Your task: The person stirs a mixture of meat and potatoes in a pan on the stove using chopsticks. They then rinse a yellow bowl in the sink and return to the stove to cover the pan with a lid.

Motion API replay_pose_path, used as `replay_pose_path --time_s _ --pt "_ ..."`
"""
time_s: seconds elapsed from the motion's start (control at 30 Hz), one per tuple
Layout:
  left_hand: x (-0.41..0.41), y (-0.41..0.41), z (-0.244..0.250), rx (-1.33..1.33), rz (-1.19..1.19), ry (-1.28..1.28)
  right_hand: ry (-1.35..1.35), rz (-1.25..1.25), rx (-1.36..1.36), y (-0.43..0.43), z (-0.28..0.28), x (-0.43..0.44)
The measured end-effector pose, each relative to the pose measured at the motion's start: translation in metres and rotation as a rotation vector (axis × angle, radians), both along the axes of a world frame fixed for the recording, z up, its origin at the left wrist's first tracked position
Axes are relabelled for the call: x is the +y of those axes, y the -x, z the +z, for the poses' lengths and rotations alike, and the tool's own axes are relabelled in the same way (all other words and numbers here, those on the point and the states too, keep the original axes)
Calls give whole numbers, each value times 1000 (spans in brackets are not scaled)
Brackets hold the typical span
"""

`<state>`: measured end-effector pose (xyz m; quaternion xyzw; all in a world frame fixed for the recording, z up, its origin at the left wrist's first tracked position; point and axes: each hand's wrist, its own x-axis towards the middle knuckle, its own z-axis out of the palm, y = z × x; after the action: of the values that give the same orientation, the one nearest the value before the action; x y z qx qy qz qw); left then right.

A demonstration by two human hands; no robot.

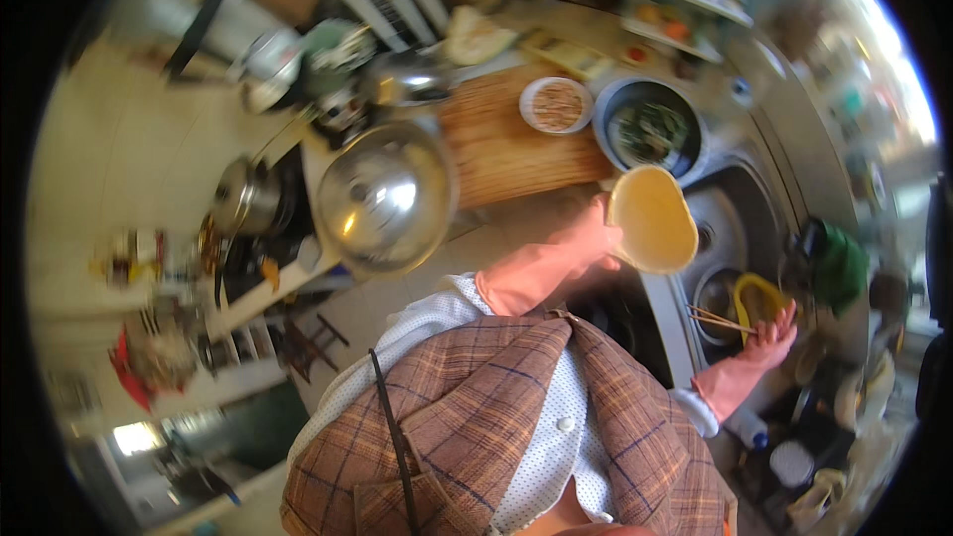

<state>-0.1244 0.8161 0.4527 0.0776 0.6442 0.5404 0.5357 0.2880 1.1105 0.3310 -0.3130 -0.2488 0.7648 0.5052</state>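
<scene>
My left hand [592,234] grips the edge of a pale yellow bowl-like vessel [654,219], held tilted near the sink's front left corner. Beyond it stands a deep metal pot [604,115] with leafy greens [649,132] inside. At the right, my right hand [770,335] holds thin wooden chopsticks [718,320], their far ends pointing left over the sink. A yellow oval-rimmed container [744,290] lies beside that hand; whether the fingers touch it cannot be told. A white oval bowl of small brownish pieces [557,106] sits at the right end of a wooden board [506,138].
A large shiny metal bowl [387,197] stands left of the board. The steel sink [733,216] has a metal bowl in its near part. A green cloth-like item [840,268] lies to its right. A metal pot [246,197] and a dark stool [309,346] are at the left.
</scene>
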Motion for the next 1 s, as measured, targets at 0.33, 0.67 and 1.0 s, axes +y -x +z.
replay_pose_path --time_s 0.33,0.67,1.0 --pt "-388 40 43 -18 539 -62 156 717 846 293 81 -183" --pt "-707 10 0 -136 1290 -61 -67 917 -57 487 159 -464" --pt "-931 65 -9 -5 1641 -127 -180 1208 -58 624 127 -600"
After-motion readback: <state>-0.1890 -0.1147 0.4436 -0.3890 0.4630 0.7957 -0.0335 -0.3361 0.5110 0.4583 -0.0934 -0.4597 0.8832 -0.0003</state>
